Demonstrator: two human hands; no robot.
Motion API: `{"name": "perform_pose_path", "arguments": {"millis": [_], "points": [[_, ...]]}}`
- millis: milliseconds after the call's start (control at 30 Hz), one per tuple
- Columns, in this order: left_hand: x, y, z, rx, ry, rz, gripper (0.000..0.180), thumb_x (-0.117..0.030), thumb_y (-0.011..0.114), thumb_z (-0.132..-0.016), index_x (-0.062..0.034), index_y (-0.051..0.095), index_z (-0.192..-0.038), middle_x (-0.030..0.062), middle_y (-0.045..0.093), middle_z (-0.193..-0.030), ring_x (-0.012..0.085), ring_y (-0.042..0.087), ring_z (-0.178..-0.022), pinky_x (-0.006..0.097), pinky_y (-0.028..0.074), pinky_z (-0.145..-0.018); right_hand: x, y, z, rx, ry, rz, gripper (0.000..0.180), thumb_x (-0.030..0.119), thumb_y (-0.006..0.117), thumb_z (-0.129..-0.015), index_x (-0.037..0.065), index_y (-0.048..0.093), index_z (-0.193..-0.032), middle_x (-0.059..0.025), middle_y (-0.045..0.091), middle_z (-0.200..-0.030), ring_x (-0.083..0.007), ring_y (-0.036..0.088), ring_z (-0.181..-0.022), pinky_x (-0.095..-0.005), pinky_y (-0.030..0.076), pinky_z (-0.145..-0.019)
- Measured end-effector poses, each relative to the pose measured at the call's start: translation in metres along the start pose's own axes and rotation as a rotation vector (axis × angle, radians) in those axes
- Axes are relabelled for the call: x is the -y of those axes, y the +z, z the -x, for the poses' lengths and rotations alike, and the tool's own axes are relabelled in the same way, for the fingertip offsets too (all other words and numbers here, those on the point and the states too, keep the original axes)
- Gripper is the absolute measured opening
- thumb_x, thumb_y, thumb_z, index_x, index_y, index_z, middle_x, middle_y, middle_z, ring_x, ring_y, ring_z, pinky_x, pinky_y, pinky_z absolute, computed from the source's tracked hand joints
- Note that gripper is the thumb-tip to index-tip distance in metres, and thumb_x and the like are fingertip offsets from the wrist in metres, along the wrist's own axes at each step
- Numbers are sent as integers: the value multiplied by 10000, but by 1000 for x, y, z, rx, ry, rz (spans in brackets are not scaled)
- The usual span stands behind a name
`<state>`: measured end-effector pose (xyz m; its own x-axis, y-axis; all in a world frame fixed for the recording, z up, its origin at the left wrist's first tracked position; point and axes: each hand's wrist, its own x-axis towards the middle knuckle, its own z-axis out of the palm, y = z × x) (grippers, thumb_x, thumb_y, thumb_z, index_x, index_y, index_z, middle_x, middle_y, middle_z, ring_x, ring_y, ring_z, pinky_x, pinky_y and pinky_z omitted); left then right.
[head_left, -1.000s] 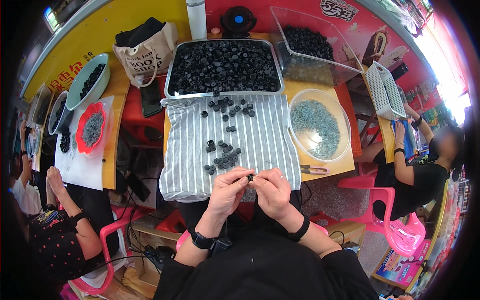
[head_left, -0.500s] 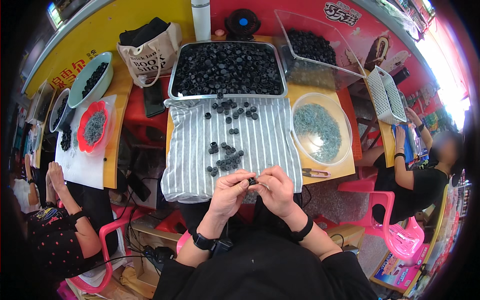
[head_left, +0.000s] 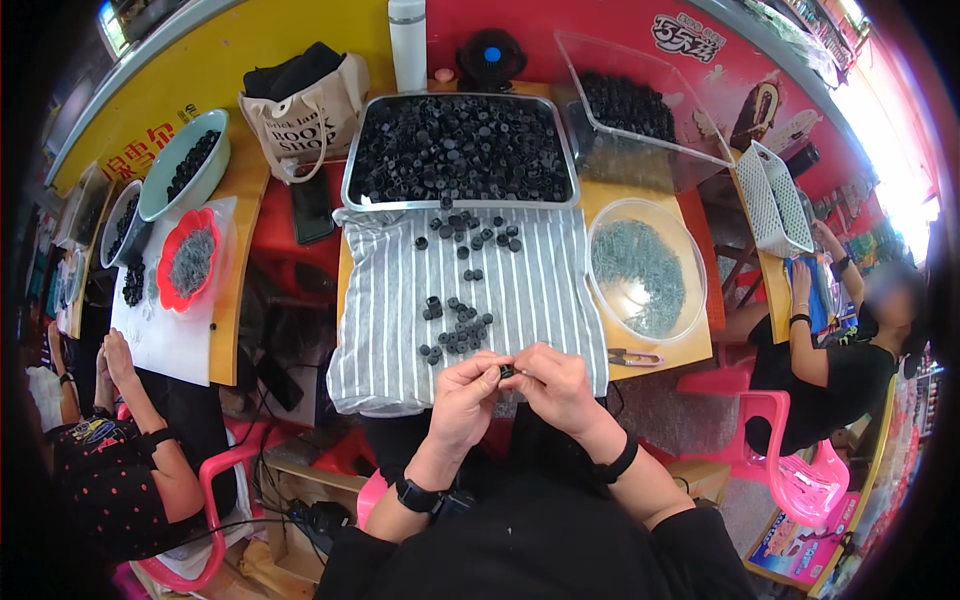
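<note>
My left hand (head_left: 464, 402) and my right hand (head_left: 556, 388) meet at the near edge of a grey-and-white striped cloth (head_left: 545, 290). Pinched between their fingertips is a small round black cap-like part (head_left: 507, 371); the fingers cover much of it. Just beyond my hands lies a loose group of black parts (head_left: 465, 330), with several more scattered toward the tray. A metal tray (head_left: 460, 205) heaped with the same kind of black parts stands at the cloth's far edge. To the right, a round clear tub (head_left: 697, 262) contains many small translucent pieces.
Thread snips (head_left: 635, 357) lie right of the cloth. A clear bin (head_left: 650, 150) of black parts stands behind the tub. Beyond the tray are a white bottle (head_left: 407, 45) and a small black fan (head_left: 490, 60). A tote bag (head_left: 305, 115) stands left. People sit at both sides.
Both hands stay together with the black part between the fingertips. The whole scene sits slightly lower in the picture; the parts on the cloth lie as before.
</note>
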<state>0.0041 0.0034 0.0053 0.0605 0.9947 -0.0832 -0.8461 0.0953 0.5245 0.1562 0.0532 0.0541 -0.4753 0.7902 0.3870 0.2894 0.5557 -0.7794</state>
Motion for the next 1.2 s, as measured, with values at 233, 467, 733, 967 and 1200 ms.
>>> {"name": "perform_pose_path", "arguments": {"millis": [233, 467, 733, 967, 1200], "points": [[6, 6, -5, -64, 11, -93, 206, -7, 536, -970, 76, 655, -1115, 101, 632, -1061, 206, 645, -960, 333, 522, -865, -6, -6, -1, -15, -29, 273, 155, 53, 730, -736, 36, 607, -829, -90, 609, -786, -293, 641, -676, -376, 499, -553], [-1, 1, 0, 2, -30, -1, 427, -34, 587, -955, 34, 471, -1361, 160, 679, -1099, 212, 675, -912, 338, 555, -819, 13, -4, 4, -31, -152, 294, 255, 48, 729, -728, 26, 649, -969, -133, 629, -975, -316, 640, -866, -390, 523, -712], [1, -2, -3, 83, -58, -32, 333, -70, 514, -998, 10, 534, -1320, 233, 666, -1131, 320, 681, -994, 372, 561, -856, 31, -144, -117, -369, 119, -186, 348, 179, 726, -861, 21, 629, -1155, -62, 672, -874, -134, 642, -724, -271, 493, -625], [8, -11, -4, 75, -89, -206, 239, -55, 554, -979, 23, 596, -1200, 158, 707, -1003, 233, 695, -932, 334, 555, -827, 12, -152, -133, -227, 432, -225, 308, 179, 679, -898, 3, 616, -1142, -31, 690, -883, -83, 626, -703, -222, 460, -590], [7, -8, -1, 147, -55, -203, 166, -52, 580, -962, 20, 663, -1086, 122, 714, -889, 176, 695, -815, 293, 554, -756, -24, -39, -44, 229, 289, 71, 183, 89, 662, -835, -15, 689, -984, -99, 692, -789, -186, 654, -707, -327, 521, -650]]}}
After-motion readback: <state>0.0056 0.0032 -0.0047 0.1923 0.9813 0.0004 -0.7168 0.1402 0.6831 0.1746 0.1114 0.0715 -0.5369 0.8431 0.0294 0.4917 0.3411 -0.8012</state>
